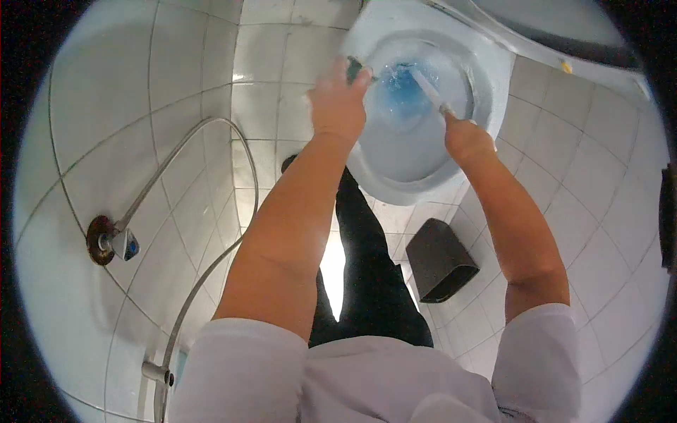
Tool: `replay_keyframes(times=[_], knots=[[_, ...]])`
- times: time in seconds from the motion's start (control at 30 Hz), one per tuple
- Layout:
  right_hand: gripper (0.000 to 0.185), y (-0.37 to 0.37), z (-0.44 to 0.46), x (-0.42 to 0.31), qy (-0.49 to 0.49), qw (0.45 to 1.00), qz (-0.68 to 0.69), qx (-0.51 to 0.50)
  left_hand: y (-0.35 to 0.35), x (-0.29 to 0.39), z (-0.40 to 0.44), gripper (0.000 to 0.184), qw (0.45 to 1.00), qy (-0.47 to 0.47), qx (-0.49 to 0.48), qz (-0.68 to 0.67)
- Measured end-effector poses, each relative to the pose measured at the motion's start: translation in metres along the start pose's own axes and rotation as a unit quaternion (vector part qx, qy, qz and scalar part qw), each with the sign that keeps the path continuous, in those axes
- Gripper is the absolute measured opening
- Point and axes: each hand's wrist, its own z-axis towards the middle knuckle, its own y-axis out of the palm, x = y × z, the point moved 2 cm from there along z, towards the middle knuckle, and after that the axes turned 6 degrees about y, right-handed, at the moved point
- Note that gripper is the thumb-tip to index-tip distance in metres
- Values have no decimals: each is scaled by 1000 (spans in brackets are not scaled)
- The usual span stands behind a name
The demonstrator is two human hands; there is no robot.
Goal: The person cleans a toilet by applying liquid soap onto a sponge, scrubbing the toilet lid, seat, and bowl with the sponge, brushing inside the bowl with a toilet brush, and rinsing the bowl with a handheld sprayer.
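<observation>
The toilet bowl [402,155] stands in front of me with blue liquid [402,92] in its bottom. My right hand [469,139], fingers wrapped round the handle, holds a white toilet brush [427,87]. The brush slants down into the bowl, and its head is in the blue liquid. Over the bowl's left rim is my left hand [340,106], slightly blurred. Between its thumb and fingers shows a small dark green object [354,69], whose kind I cannot make out.
A dark bin [441,261] lies at an angle on the tiled floor, right of my legs. A metal shower hose [243,141] loops out from the left wall near a rusty-based valve [113,240]. The raised toilet lid [557,35] is at the upper right.
</observation>
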Motion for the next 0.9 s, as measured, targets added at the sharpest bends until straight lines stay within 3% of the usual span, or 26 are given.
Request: replay_keyframes(times=[0.07,0.2,0.27,0.33,0.43,0.5,0.53,0.6,0.63,0.7,0.83,0.9], knots=[[39,5,-1,-3,12,1000,-12,-5,-1,0,-2,44,1000,-1,13,3],[39,29,-7,10,-17,994,96,-51,-2,-1,0,35,999,21,48,-5],[40,37,-24,20,-26,985,154,-71,-3,1,1,36,999,12,42,24],[45,45,-52,33,-22,968,248,-16,1,1,0,37,998,2,33,52],[48,65,-81,52,-6,953,293,-78,4,0,0,40,998,15,43,50],[45,48,-119,43,109,817,500,-266,2,-1,0,41,999,13,13,49],[45,53,-124,45,108,816,502,-266,0,-1,1,41,999,14,14,50],[46,73,-128,45,88,717,616,-313,0,0,2,40,999,7,-5,42],[46,92,-120,47,88,715,618,-313,0,2,2,40,999,9,-6,43],[45,117,-91,44,126,659,712,-207,-2,1,2,39,998,6,12,63],[49,92,-58,34,167,597,749,-233,3,-2,2,39,996,21,51,76],[51,89,-74,31,142,448,795,-384,-2,-2,3,40,998,0,13,58]])
